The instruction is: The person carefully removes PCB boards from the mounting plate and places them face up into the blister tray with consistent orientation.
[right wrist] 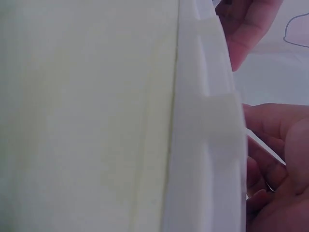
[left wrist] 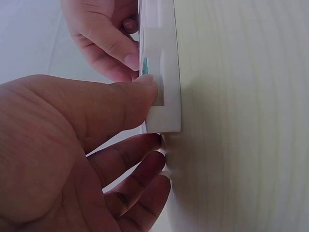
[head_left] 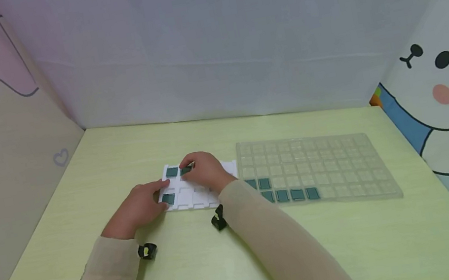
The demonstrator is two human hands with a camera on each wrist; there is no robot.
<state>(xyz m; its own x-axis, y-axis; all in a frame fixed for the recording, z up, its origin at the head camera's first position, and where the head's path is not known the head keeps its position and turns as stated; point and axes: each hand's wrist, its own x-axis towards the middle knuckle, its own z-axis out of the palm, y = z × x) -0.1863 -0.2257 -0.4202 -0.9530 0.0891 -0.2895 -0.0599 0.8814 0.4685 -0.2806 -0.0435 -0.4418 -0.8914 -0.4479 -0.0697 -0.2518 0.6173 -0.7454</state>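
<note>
A white compartment tray (head_left: 186, 198) lies on the table, its left end held by my left hand (head_left: 139, 206) with the thumb at the near corner. In the left wrist view that thumb (left wrist: 142, 94) presses on the tray's side, beside the thin edge of a green piece (left wrist: 145, 65). My right hand (head_left: 204, 169) reaches over the tray and pinches a small dark green square chip (head_left: 185, 170) at a back-row compartment. Other such chips sit in the back-left compartment (head_left: 172, 172) and front-left compartment (head_left: 168, 199). The right wrist view hides the right fingertips' contact.
To the right lies a large clear plastic tray (head_left: 362, 194) with many pockets. Several green chips (head_left: 282, 195) sit in its left and near pockets. The pale yellow table (head_left: 194, 275) is bounded by a white cloth wall (head_left: 209, 52) behind and printed panels at both sides.
</note>
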